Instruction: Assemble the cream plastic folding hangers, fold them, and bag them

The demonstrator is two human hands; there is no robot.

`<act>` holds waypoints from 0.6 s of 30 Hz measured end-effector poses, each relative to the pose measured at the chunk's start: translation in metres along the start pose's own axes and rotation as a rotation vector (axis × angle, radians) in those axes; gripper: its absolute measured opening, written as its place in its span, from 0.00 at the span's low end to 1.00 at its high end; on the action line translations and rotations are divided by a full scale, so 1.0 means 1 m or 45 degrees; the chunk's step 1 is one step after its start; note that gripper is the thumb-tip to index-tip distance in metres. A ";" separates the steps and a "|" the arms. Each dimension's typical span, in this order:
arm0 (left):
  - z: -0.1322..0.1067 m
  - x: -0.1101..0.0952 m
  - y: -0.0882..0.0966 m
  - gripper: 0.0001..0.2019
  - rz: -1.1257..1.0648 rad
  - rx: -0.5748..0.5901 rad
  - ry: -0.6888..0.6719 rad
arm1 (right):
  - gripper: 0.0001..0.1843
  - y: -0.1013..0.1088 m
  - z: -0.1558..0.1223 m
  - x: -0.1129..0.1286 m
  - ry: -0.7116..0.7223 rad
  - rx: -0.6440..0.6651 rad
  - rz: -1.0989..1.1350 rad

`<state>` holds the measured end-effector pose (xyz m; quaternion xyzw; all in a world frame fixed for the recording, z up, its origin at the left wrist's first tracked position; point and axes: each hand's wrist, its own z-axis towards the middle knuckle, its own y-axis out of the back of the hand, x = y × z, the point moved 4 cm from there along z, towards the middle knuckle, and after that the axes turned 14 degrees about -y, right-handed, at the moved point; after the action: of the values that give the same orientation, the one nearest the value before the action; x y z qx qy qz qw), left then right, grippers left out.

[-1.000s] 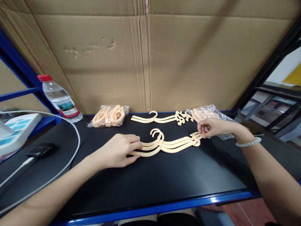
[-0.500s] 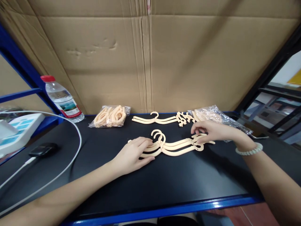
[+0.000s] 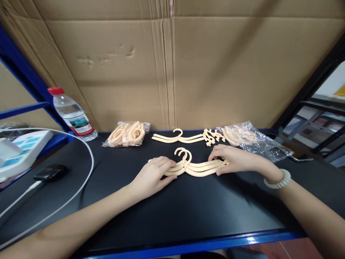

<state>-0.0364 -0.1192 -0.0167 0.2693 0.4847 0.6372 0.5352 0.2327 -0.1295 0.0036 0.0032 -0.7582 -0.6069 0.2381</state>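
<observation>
Cream-coloured hangers (image 3: 201, 168) lie in a stack on the black tabletop, their hooks pointing away from me and slightly fanned. My left hand (image 3: 155, 176) grips the left arms of the stack, thumb on the near side and fingers on the far side. At the other end, my right hand (image 3: 233, 160) is closed around the right tips, which its fingers partly hide. Behind the stack lies another cream hanger (image 3: 178, 136) with doubled arms. Small cream hooked pieces (image 3: 212, 136) are heaped against its right end.
Clear bags of cream parts lie at the back: one bag (image 3: 126, 133) left, an opened bag (image 3: 250, 138) right. A water bottle (image 3: 74, 117) leans at the far left, near a white power strip (image 3: 24, 151), a black device (image 3: 50, 172) and a looping white cable (image 3: 91, 162). Cardboard (image 3: 167, 72) walls the back.
My right hand has moved left and closed on the right tips of the hangers. Their right arms now lie closer together. My left hand has stayed in place.
</observation>
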 end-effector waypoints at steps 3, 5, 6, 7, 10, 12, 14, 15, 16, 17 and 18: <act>0.000 0.006 -0.001 0.13 0.012 -0.019 0.010 | 0.20 0.001 0.002 -0.002 0.004 -0.013 0.018; -0.001 0.009 -0.001 0.13 0.026 -0.036 0.024 | 0.20 0.002 0.002 -0.003 0.003 -0.029 0.025; -0.002 0.011 -0.001 0.13 0.034 -0.044 0.029 | 0.20 0.002 0.003 -0.003 -0.003 -0.041 0.028; -0.003 0.012 0.000 0.13 0.044 -0.056 0.033 | 0.20 0.002 0.003 -0.003 -0.009 -0.055 0.031; -0.005 0.015 0.001 0.12 0.071 -0.100 0.019 | 0.19 0.002 0.003 -0.005 -0.024 -0.078 0.040; -0.007 0.015 0.001 0.12 0.084 -0.123 -0.001 | 0.19 0.002 0.004 -0.006 -0.027 -0.083 0.044; -0.009 0.015 0.000 0.12 0.093 -0.124 -0.009 | 0.20 0.002 0.004 -0.007 -0.024 -0.090 0.045; -0.010 0.015 0.000 0.12 0.096 -0.120 -0.006 | 0.20 0.001 0.004 -0.008 -0.020 -0.092 0.049; -0.011 0.015 -0.001 0.12 0.097 -0.114 0.000 | 0.21 0.001 0.005 -0.008 -0.016 -0.094 0.054; -0.012 0.015 -0.001 0.13 0.095 -0.105 0.009 | 0.21 0.001 0.005 -0.009 -0.011 -0.097 0.060; -0.012 0.015 -0.001 0.13 0.091 -0.097 0.018 | 0.22 0.001 0.005 -0.010 -0.007 -0.101 0.066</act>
<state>-0.0508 -0.1091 -0.0250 0.2615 0.4540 0.6757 0.5186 0.2397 -0.1218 0.0002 -0.0276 -0.7339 -0.6302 0.2518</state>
